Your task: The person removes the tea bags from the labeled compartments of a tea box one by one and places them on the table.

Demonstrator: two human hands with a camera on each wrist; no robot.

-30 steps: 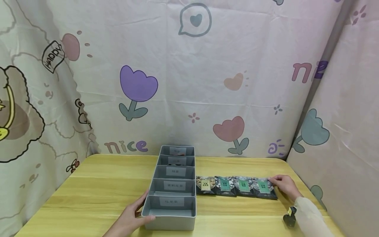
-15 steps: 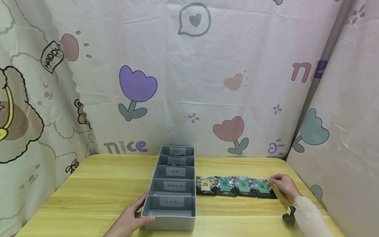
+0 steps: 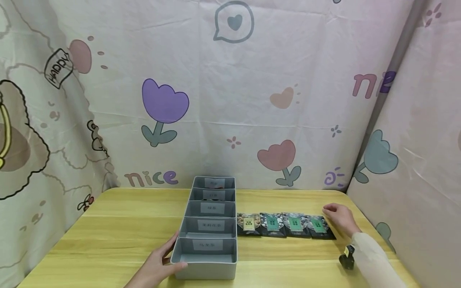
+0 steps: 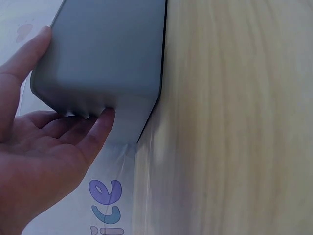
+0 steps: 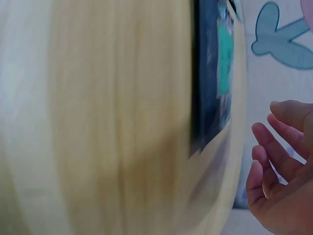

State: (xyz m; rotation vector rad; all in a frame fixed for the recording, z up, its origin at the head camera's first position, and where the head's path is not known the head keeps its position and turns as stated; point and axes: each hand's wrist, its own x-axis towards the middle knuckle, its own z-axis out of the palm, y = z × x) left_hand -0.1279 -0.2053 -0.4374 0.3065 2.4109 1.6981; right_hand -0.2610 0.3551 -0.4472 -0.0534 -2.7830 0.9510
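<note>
**Left hand (image 3: 158,261) gripping the grey box (image 3: 205,272); right hand (image 3: 342,220) hovering free beside the black packets (image 3: 287,226)**

From my distant seat I am watching the left hand holding the near left corner of the grey box, its thumb lying over the front rim and its fingers bending against the left wall. The box is standing on the worktop (image 3: 137,220), a smooth, matte, plastic-looking trough with rounded corners. Thin dividers are splitting it lengthwise into five compartments, and each is showing a pale rectangular label. Something seems to be lying in the two farthest compartments, though I am seeing too little of it to say what.

Just right of the box, four flat, squarish packets are lying in a row, edges meeting, their black surfaces printed with pictures. The leftmost packet (image 3: 249,224) is carrying a yellow panel, while the other three are showing green ones.

The right hand is holding nothing: its fingers are curving loosely, partly open, just beyond the outer edge of the rightmost packet (image 3: 318,227). A cream sleeve (image 3: 376,262) is covering that forearm. The worktop is showing streaky yellow wood grain, and behind it a creased, whitish cloth (image 3: 223,100) is hanging, printed with tulips and hearts.
</note>
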